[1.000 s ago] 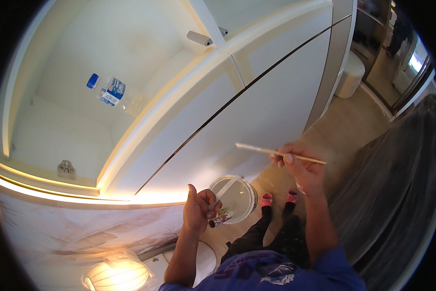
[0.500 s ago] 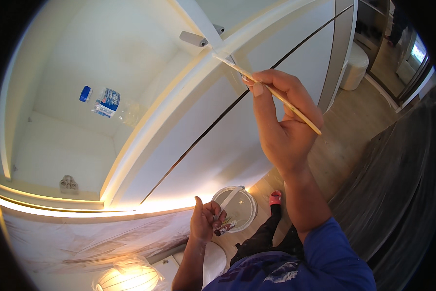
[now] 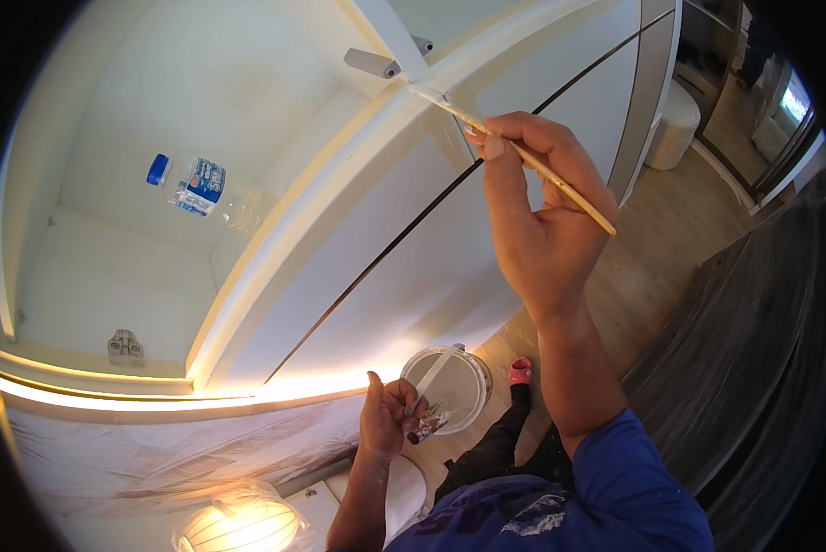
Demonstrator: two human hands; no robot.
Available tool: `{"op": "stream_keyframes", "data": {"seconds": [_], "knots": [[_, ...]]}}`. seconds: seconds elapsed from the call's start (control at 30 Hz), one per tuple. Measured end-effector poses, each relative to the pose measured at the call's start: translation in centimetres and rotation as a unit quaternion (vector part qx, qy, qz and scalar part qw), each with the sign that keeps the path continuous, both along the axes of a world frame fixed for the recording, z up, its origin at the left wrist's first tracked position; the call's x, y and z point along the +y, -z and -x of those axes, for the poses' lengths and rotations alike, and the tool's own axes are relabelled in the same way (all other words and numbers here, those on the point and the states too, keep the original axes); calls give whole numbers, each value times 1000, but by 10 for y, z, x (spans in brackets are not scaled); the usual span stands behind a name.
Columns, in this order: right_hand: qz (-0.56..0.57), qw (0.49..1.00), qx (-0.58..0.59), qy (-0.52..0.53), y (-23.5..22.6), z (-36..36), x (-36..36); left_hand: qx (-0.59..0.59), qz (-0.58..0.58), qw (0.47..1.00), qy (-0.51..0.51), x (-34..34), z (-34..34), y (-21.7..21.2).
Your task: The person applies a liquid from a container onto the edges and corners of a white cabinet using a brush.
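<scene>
A thin paintbrush (image 3: 549, 173) with a pale wooden handle is pinched in my right hand (image 3: 551, 221), between thumb and fingers. White paint covers its tip, which meets the front edge of the white cabinet frame (image 3: 339, 152), just below the upright divider (image 3: 387, 35). Lower down, my left hand (image 3: 387, 416) has its fingers curled and thumb raised. It holds a pale flat strip (image 3: 436, 368) and, against it, a paint-smeared piece with a dark round end (image 3: 428, 427); the kind of tool is unclear. Beneath lies a round bucket (image 3: 485, 391) with a white rim.
A clear plastic bottle with a blue cap (image 3: 200, 187) lies inside the cabinet. Metal hinges (image 3: 372, 63) stick out by the divider. Plastic film (image 3: 183, 451) hangs below the lit strip, near a wrapped lamp (image 3: 243, 524). Dark sheeting (image 3: 753, 331) covers something at right.
The whole view has shifted slightly. My right hand has moved the brush a little up, its tip nearer the divider's foot. My left hand keeps its hold.
</scene>
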State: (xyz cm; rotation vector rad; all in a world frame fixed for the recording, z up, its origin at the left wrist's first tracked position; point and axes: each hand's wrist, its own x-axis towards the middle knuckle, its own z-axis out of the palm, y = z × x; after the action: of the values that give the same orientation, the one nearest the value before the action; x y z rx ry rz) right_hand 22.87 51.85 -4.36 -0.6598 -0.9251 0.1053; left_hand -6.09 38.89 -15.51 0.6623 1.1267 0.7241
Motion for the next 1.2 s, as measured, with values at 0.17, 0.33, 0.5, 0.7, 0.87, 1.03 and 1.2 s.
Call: {"op": "stream_keyframes", "data": {"seconds": [0.17,0.33,0.5,0.7,0.87,1.03,1.2], "knots": [[5,1000,-19,7,2,0,2,5,-1,1000,2,0,-1,-2],[-4,1000,-6,-3,1,5,0,4,4,1000,0,0,-1,-1],[2,1000,0,9,2,0,3,-4,2,1000,-5,-1,0,1],[0,1000,-3,3,2,3,4,5,7,1000,-2,-1,-2,-5],[4,1000,-9,13,0,1,3,0,6,1000,-12,-2,-1,-2],[3,1000,-12,-9,1,6,2,4,1,1000,-7,-2,-2,-3],[1,1000,-4,-10,-1,10,-1,5,0,1000,-3,-1,0,-2]]}}
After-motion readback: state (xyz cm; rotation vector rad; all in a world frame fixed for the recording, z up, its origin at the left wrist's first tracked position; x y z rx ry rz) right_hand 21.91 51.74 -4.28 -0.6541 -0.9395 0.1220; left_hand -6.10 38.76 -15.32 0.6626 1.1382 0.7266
